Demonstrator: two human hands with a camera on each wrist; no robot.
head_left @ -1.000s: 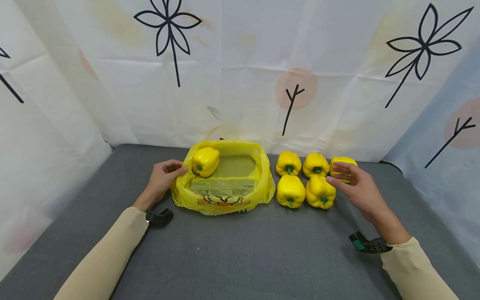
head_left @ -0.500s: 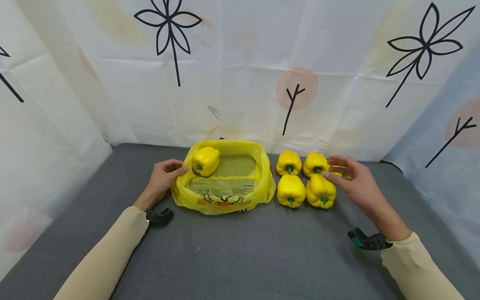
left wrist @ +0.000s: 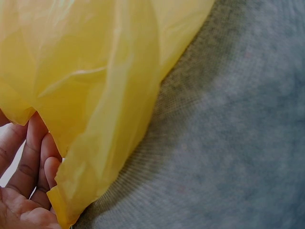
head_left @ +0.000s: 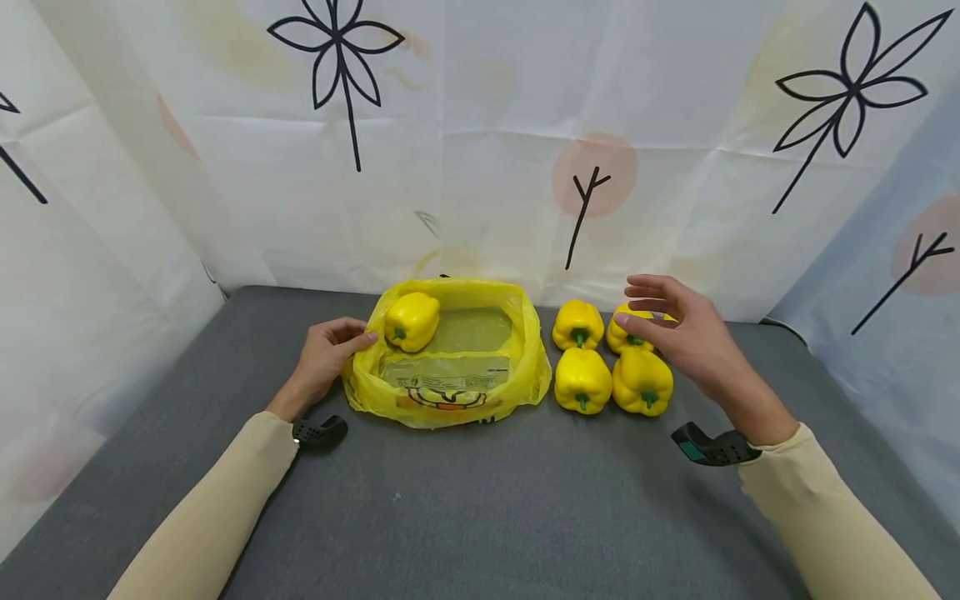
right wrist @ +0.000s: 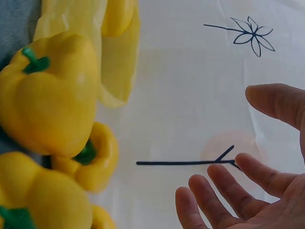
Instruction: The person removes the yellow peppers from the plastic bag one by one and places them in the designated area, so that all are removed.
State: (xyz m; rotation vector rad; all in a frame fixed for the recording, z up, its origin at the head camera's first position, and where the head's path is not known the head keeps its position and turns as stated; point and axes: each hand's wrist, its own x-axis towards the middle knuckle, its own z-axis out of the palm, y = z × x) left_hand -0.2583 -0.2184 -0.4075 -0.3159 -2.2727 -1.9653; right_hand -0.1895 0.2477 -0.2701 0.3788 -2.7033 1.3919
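Note:
A yellow plastic bag (head_left: 446,414) stands with its mouth wide, its rim rolled outward. One yellow bell pepper (head_left: 412,322) lies inside at the left. My left hand (head_left: 324,360) pinches the bag's left rim between thumb and fingers; in the left wrist view the yellow film (left wrist: 105,105) hangs beside those fingers. Right of the bag are more yellow bell peppers (head_left: 582,381) in two rows, green stems toward me. My right hand (head_left: 693,333) is raised over the back row, thumb and fingers apart and nothing in the grasp. It partly covers the back pepper (head_left: 621,337) and largely hides another behind it.
A dark grey cloth (head_left: 480,500) covers the table. White fabric with drawn flowers (head_left: 480,167) hangs right behind the bag and peppers. Similar hangings close off the left and right sides. Each wrist wears a black strap (head_left: 716,446).
My right hand first moved slightly left over the rightmost back pepper, then rose and shifted further left, above the back row. My left hand stays at the bag's rim.

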